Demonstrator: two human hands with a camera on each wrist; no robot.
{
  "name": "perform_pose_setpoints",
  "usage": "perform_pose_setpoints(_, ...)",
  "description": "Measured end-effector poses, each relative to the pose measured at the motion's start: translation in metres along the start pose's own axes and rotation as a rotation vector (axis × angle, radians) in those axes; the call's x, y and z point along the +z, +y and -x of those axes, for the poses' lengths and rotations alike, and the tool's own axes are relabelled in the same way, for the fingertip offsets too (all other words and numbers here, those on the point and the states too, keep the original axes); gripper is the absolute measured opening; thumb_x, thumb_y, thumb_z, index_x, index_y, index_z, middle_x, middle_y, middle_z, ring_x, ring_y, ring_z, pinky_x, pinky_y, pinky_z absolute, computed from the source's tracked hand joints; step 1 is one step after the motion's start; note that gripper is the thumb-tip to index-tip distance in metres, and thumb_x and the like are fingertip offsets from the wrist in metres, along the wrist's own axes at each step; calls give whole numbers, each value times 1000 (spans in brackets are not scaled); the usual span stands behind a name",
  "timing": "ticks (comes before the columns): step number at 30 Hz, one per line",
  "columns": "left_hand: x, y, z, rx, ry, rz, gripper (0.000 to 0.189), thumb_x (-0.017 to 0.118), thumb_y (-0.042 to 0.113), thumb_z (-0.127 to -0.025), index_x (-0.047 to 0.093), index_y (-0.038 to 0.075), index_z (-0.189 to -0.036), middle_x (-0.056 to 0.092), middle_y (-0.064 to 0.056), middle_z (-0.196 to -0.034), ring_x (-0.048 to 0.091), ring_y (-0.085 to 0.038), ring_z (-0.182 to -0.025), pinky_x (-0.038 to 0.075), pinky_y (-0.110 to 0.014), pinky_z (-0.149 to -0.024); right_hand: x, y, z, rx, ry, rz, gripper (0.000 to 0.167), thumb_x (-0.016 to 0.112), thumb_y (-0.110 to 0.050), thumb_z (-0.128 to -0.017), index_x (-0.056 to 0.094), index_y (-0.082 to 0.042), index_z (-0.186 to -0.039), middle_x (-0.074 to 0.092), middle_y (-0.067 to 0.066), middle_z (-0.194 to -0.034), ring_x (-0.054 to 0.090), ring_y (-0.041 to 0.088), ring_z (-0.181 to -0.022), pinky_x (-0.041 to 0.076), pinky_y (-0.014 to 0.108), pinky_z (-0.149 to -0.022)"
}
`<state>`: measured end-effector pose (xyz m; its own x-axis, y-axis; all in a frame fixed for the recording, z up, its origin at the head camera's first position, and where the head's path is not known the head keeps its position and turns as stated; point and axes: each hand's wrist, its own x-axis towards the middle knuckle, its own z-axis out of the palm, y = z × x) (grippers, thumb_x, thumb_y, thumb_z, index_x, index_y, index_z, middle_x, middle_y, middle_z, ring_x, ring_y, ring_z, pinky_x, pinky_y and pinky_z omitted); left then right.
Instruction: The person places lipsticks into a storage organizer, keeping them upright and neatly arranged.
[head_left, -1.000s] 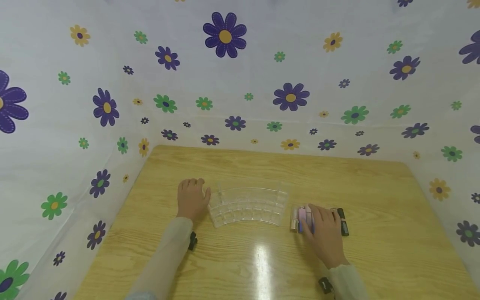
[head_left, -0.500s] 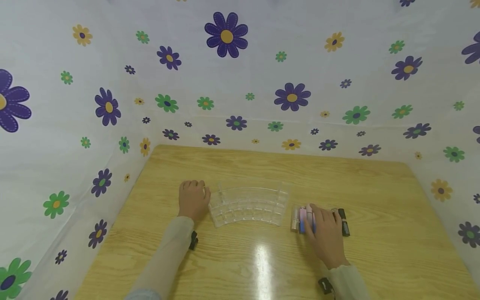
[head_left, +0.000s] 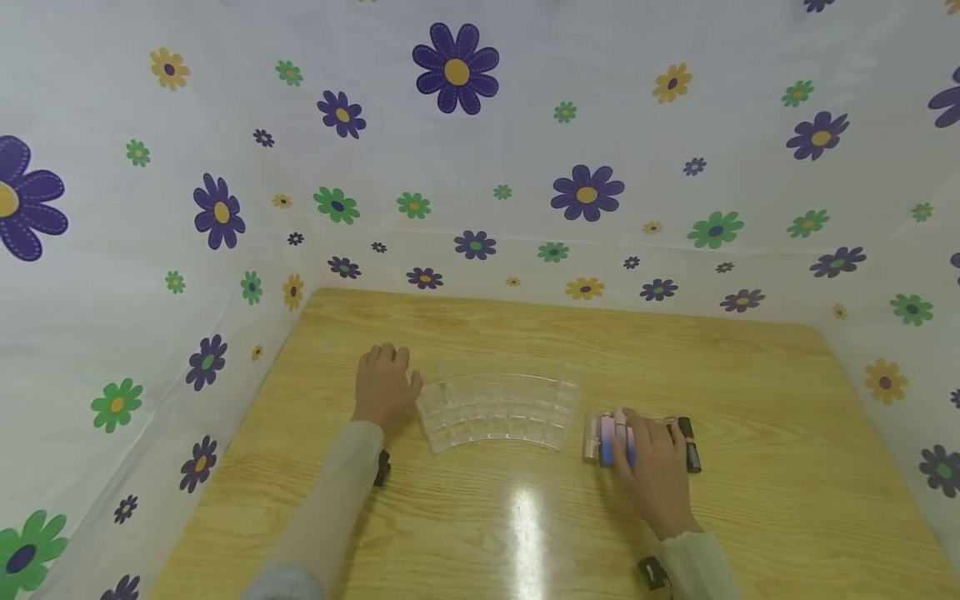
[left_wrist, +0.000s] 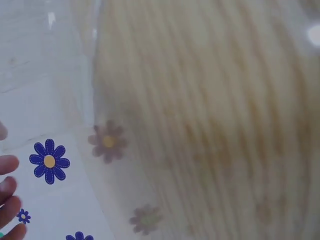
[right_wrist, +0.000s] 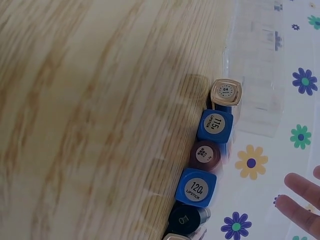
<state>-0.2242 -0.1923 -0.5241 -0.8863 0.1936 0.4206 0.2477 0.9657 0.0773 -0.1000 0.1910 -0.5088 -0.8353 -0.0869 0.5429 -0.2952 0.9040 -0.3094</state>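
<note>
Right of the rack (head_left: pixel 497 410), lipsticks (right_wrist: pixel 205 154) lie side by side, perhaps for easy reach; the right hand (head_left: pixel 657 472) is over them, fingers extended. Left of it, the left hand (head_left: pixel 384 387) has relaxed fingers.

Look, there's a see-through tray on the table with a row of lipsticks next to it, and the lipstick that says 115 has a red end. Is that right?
Almost! The lipstick that says 115 has a blue end, not a red one; the right wrist view shows it. The see-through tray is on the table with a row of lipsticks next to it.
</note>
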Motion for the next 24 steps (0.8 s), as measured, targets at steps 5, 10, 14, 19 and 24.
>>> perform_pose_setpoints(5,-4,0,2,16,27,-71,30,57,27,-81,61,2,-97,55,-15,-91,52,-33,-90,44,-48,-88,2,0,1,2,-5,-2,42,65,-13,-81,55,2,-118,64,20,-99,60,37,-95,35,66,-94)
perform_pose_setpoints(10,-9,5,1,72,9,-64,24,57,19,-82,62,4,-99,54,-15,-90,53,-33,-90,44,-48,-88,3,0,2,5,4,-23,41,65,-12,-81,55,1,-118,64,19,-98,60,37,-94,36,65,-93)
perform_pose_setpoints(14,-9,6,1,113,-10,-59,18,57,17,-83,61,7,-97,56,-14,-91,54,-31,-88,46,-46,-86,3,0,3,6,10,-34,41,65,-11,-81,55,2,-118,65,19,-97,60,36,-92,36,64,-93)
perform_pose_setpoints(19,-7,4,1,122,-37,-48,19,56,18,-84,59,7,-99,57,-14,-91,55,-30,-87,47,-47,-86,4,0,3,8,9,-39,41,65,-11,-81,54,2,-118,65,18,-97,60,36,-93,35,64,-94)
perform_pose_setpoints(24,-6,3,-3,190,-71,-48,22,53,17,-87,58,7,-107,57,-13,-90,55,-30,-88,46,-47,-88,4,1,3,18,1,-44,42,65,-12,-81,54,2,-120,64,18,-99,60,37,-95,35,65,-95)
